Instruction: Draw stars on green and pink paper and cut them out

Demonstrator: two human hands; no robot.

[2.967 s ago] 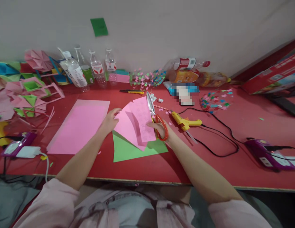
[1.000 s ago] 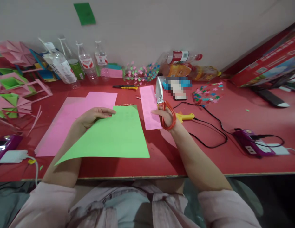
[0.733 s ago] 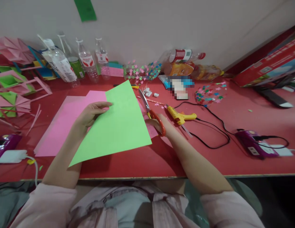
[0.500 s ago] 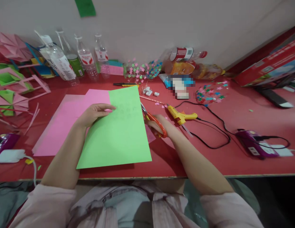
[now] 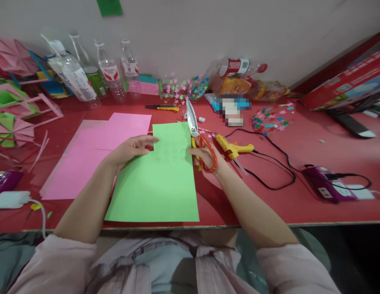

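Note:
A green sheet of paper (image 5: 156, 183) lies lengthwise in front of me on the red table (image 5: 269, 204). My left hand (image 5: 131, 148) pinches its far left edge, thumb on top. My right hand (image 5: 202, 154) grips red-handled scissors (image 5: 200, 139), blades closed and pointing away from me, while its fingertips touch the sheet's right edge. Faint pencil marks show on the green sheet between my hands.
Pink sheets (image 5: 95, 151) lie to the left. A yellow glue gun (image 5: 234, 147) with a black cord (image 5: 276, 163) rests right of the scissors. Bottles (image 5: 110, 75), paper stars (image 5: 184, 87), a utility knife (image 5: 162, 108) and folded paper shapes (image 5: 12, 98) line the back. Purple power strips (image 5: 325, 183) sit at both sides.
The pink strips left my hands. My left hand picked up the green sheet, turned it and laid it straight before me. My right hand swung the scissors back to its right edge.

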